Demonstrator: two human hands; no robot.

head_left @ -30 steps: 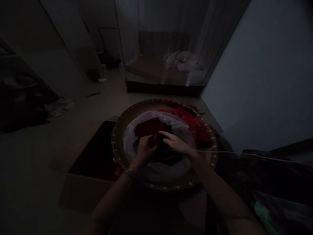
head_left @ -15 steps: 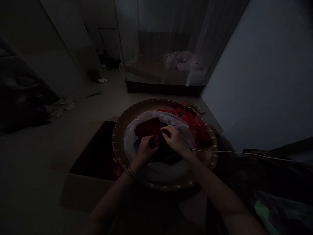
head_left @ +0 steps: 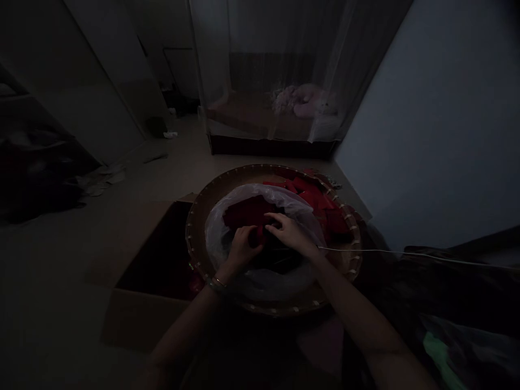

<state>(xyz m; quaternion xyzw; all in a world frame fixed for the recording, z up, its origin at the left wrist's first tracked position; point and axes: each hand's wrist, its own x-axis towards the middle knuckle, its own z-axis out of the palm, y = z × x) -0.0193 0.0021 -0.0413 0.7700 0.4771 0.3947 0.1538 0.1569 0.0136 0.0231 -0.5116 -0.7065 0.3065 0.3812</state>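
Observation:
My left hand [head_left: 244, 246] is curled, thumb and fingers closed round a small red piece [head_left: 260, 234] whose kind is too dark to make out. My right hand [head_left: 288, 233] is just to the right of it. Its thumb tip is close to the red piece, and the forefinger reaches out above with a gap between them. Both hands are over a whitish translucent plastic bag [head_left: 264, 285], spread with its mouth open. Dark red material [head_left: 246, 211] shows inside the bag. The bag sits in a round woven bamboo tray [head_left: 217, 189].
Red flat pieces [head_left: 312, 192] are heaped along the tray's far right side. An open cardboard box [head_left: 142, 311] stands at the left. A thin white cord [head_left: 377, 251] runs rightward from beside my right wrist. Beyond are a netted bed [head_left: 252, 116] and a pale wall [head_left: 439, 108].
My right hand's fingertips have come down slightly towards the red piece, and its thumb and forefinger have parted. My left hand stays almost where it was.

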